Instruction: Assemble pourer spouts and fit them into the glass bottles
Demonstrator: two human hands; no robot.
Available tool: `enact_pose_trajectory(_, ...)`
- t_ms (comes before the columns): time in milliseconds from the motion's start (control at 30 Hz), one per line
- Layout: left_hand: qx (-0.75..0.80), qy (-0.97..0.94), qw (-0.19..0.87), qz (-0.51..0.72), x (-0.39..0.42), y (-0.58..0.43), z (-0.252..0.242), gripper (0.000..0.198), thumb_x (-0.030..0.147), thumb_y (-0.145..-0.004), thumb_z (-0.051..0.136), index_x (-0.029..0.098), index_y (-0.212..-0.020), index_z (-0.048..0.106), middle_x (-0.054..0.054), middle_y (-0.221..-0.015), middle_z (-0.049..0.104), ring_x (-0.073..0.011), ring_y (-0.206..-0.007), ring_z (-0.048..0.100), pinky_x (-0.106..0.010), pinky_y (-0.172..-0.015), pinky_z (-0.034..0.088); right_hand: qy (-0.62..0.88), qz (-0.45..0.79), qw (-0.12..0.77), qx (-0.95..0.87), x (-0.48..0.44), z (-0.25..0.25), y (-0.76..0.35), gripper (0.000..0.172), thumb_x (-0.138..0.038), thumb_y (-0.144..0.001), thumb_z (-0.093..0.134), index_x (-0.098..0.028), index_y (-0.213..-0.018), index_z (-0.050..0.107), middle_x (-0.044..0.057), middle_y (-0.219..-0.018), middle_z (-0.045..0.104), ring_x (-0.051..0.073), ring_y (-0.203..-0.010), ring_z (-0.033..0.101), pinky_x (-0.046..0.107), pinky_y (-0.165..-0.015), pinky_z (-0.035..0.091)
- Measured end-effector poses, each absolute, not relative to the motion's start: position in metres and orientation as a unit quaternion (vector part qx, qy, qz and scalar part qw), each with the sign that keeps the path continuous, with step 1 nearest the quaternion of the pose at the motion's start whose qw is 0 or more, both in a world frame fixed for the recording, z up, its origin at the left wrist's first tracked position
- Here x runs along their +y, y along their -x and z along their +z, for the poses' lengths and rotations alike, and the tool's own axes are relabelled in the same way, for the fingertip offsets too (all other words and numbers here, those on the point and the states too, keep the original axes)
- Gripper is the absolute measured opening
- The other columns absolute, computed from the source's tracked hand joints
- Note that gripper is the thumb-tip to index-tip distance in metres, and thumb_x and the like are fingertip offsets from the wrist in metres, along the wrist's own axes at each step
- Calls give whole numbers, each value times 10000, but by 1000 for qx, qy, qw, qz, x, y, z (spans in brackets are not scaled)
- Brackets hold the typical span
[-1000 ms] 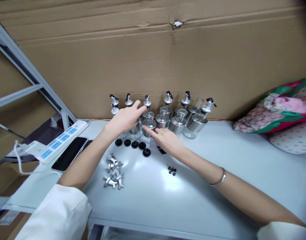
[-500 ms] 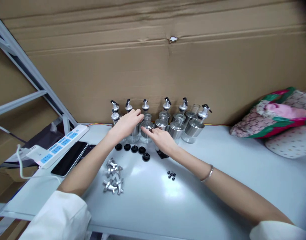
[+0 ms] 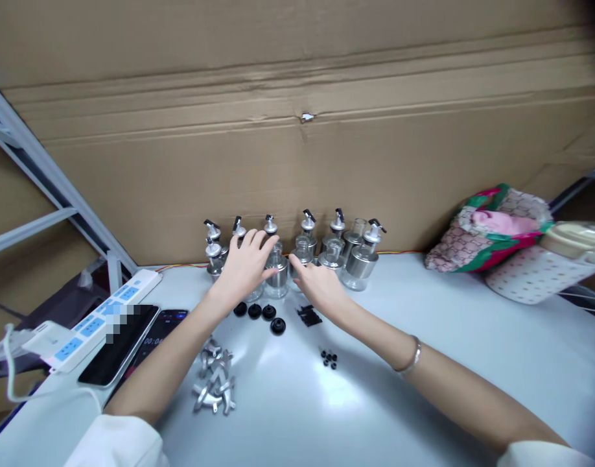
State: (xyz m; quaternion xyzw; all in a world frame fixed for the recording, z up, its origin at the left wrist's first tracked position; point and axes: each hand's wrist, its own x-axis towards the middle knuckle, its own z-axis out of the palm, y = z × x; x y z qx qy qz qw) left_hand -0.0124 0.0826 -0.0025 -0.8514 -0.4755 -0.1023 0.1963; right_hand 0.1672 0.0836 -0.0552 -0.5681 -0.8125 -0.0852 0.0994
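My left hand [image 3: 246, 264] has its fingers spread over the left part of a group of glass bottles with steel sleeves; nothing shows in it. Just right of it is an uncapped bottle [image 3: 277, 280]. My right hand [image 3: 317, 283] is in front of another open bottle [image 3: 303, 248], its index finger pointing toward the left; its other fingers are hidden from view. Several bottles at the back carry silver spouts with black levers, such as the one on the right bottle [image 3: 361, 263]. Black round stoppers [image 3: 278, 325] lie on the table before my left hand.
Silver spout parts [image 3: 214, 383] are piled at front left. Thin black pieces [image 3: 310, 316] and small black caps [image 3: 329, 359] lie further right. Phones [image 3: 120, 344] and a power strip [image 3: 91, 327] sit at left; a patterned bag [image 3: 465, 240] and a dotted container [image 3: 525, 275] at right.
My left hand has opened, its fingers now spread, and moved away from my right index finger. The camera view has tilted and shifted, so bottles and table items sit lower in the picture.
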Motion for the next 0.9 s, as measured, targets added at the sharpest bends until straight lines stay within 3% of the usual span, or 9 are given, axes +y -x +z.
enact_pose_trajectory(167, -441, 872, 188, -101, 89, 1, -6, 390, 177, -907, 530, 141, -1291, 473, -148, -1284, 592, -295, -1243, 507, -558, -1090, 316, 549, -65, 164, -817, 87, -63, -176, 456, -67, -878, 484, -198, -1313, 511, 135, -839, 739, 236, -649, 700, 278, -549, 463)
enact_pose_trajectory(300, -436, 868, 182, -152, 85, 7, -4, 405, 277, -936, 508, 174, -1319, 428, -156, -1393, 509, -301, -1354, 406, -561, -1125, 282, 510, -29, 301, -806, 80, -71, -196, 396, -279, -869, 560, -270, -1265, 530, 75, -933, 716, 218, -737, 682, 297, -619, 505)
enact_pose_trajectory(367, -455, 824, 179, -287, 84, 22, 0, 460, 339, -940, 499, 197, -1355, 358, -155, -1426, 457, -279, -1375, 376, -516, -1146, 284, 511, -21, 408, -757, 82, -72, -219, 476, -447, -910, 459, -245, -1340, 426, 127, -1162, 628, 257, -1017, 639, 361, -786, 529)
enact_pose_trajectory(433, -490, 724, 168, -455, 87, 44, 4, 551, 381, -920, 525, 201, -1378, 277, -167, -1438, 400, -267, -1398, 334, -473, -1165, 278, 530, -16, 513, -675, 92, -73, -251, 619, -509, -948, 239, -172, -1460, 152, 220, -1420, 370, 313, -1340, 404, 476, -978, 448)
enact_pose_trajectory(500, -530, 669, 85, -514, 97, 69, 4, 747, 440, -850, 617, 215, -1409, 176, -191, -1503, 270, -283, -1438, 267, -484, -1178, 257, 539, 51, 599, -590, 109, -75, -284, 676, -569, -933, 149, -210, -1469, -55, 197, -1530, 169, 294, -1461, 189, 532, -1086, 336)
enact_pose_trajectory(600, -592, 640, -152, -466, 115, 102, -6, 1044, 454, -742, 716, 222, -1448, -17, -222, -1582, 68, -318, -1498, 100, -527, -1181, 227, 545, 181, 579, -580, 133, -87, -318, 796, -711, -861, 236, -221, -1468, 77, 214, -1469, 336, 350, -1387, 352, 587, -1023, 389)
enact_pose_trajectory(667, -592, 641, -275, -403, 121, 114, -17, 1163, 472, -694, 745, 185, -1468, -74, -262, -1567, 137, -361, -1462, 227, -539, -1137, 315, 532, 262, 539, -598, 141, -99, -326, 1033, -737, -648, 613, -250, -1454, 189, 192, -1423, 437, 363, -1292, 475, 553, -986, 442)
enact_pose_trajectory(767, -567, 666, -310, -372, 121, 117, -36, 1272, 444, -580, 835, 225, -1499, -17, -201, -1544, 283, -343, -1395, 379, -495, -1127, 360, 507, 342, 496, -617, 140, -112, -323, 1167, -594, -485, 821, -279, -1450, 245, 154, -1391, 503, 325, -1200, 563, 515, -997, 448)
enact_pose_trajectory(900, -546, 685, -298, -380, 116, 112, -48, 1280, 519, -589, 817, 346, -1499, -66, -59, -1612, 162, -335, -1452, 256, -525, -1167, 289, 485, 380, 482, -623, 135, -114, -314, 1138, -521, -529, 834, -260, -1461, 236, 161, -1410, 490, 311, -1225, 544, 508, -1040, 411)
